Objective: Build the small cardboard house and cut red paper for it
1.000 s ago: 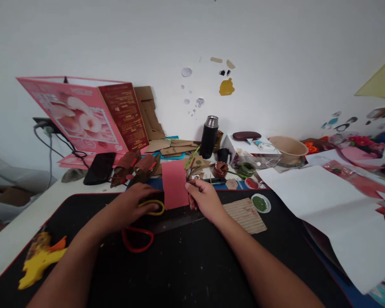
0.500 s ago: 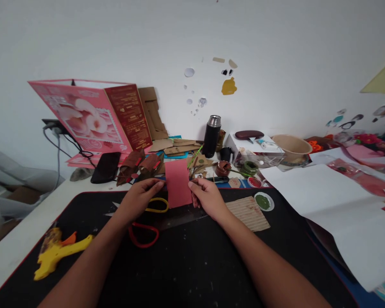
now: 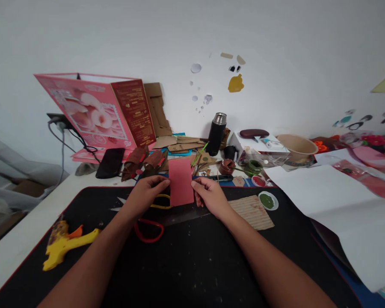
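Note:
A pink rectangle of paper (image 3: 181,182) stands upright between my two hands above the black mat (image 3: 192,265). My left hand (image 3: 147,194) pinches its left edge and my right hand (image 3: 210,197) pinches its right edge. Just under the paper lie a yellow-handled pair of scissors (image 3: 162,205) and a red-handled pair (image 3: 149,231), with dark blades running right across the mat.
A yellow glue gun (image 3: 66,244) lies at the mat's left. A corrugated card piece (image 3: 253,211) and a green paint lid (image 3: 268,200) sit right of my hands. Large white sheets (image 3: 333,205) cover the right. A black flask (image 3: 216,134), jars, bowl (image 3: 297,145), phone (image 3: 110,162) and pink box (image 3: 90,111) line the back.
My left hand has lifted off the scissors and taken the paper's left edge. The view has shifted so that everything sits slightly further right.

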The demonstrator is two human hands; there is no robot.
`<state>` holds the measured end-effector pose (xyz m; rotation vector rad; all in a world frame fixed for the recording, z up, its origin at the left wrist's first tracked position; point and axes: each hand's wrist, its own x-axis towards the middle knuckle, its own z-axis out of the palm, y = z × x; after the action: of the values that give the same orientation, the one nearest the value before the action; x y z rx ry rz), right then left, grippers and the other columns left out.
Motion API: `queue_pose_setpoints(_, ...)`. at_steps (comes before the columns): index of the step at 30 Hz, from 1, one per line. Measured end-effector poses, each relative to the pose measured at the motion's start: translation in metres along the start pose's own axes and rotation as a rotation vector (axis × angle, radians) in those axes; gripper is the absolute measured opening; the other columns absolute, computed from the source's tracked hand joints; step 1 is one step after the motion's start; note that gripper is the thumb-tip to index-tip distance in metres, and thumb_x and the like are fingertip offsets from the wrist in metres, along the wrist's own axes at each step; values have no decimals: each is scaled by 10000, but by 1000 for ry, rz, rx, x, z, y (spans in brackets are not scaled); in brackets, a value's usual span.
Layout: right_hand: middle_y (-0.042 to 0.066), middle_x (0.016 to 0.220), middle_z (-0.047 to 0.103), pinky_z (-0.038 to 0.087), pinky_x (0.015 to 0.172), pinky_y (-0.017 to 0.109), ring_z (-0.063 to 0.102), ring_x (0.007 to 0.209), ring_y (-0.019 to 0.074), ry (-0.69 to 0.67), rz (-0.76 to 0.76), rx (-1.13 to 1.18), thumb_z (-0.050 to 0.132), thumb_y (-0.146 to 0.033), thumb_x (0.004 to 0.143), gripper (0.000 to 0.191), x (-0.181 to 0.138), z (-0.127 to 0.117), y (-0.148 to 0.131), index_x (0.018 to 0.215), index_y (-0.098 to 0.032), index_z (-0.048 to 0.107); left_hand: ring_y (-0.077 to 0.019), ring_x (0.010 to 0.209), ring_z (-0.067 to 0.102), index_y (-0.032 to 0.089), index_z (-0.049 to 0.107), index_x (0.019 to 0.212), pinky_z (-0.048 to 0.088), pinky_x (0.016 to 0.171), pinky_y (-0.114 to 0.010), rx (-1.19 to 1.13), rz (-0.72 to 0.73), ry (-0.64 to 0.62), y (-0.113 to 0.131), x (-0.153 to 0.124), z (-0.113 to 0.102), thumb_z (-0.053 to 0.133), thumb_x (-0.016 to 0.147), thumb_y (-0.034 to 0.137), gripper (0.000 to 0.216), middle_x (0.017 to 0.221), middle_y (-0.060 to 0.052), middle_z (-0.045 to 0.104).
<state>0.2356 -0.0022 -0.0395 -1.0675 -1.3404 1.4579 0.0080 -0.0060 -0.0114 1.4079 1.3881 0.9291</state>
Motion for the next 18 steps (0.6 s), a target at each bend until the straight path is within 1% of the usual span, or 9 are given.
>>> queue_pose_setpoints(3,-80,523,542,348,381,210,497,398,102,5,1,17,673,-580,849,373,1,-1,0,856,-213,608,-272,867,710,190,786,883,538,792,-349,22,10,71,0,0,-4,754,720,674,511,898,-61,801)
queue_pose_setpoints(5,-79,526,545,338,374,210,498,396,102,10,1,32,676,-593,847,386,1,-2,1,866,-212,615,-279,869,713,198,791,872,543,789,-350,38,7,93,2,0,-5,771,696,682,516,894,-57,805)
queue_pose_setpoints(10,-81,523,544,344,378,210,504,397,100,9,4,51,683,-600,843,390,2,-2,1,840,-218,602,-301,863,734,208,791,843,571,771,-361,23,-37,18,5,-2,-1,808,643,698,529,858,-56,811)
queue_pose_setpoints(15,-81,521,546,346,393,206,508,407,96,12,24,36,673,-598,855,382,2,-3,1,845,-220,617,-282,824,743,209,778,856,582,757,-368,-16,-38,-67,1,-3,0,787,694,707,524,862,-67,810)
queue_pose_setpoints(18,-84,529,542,348,392,208,504,405,94,11,23,58,687,-599,851,388,2,-5,1,862,-216,630,-267,805,738,206,773,867,580,755,-368,-62,-40,-91,-1,-3,-1,796,701,699,520,866,-73,805)
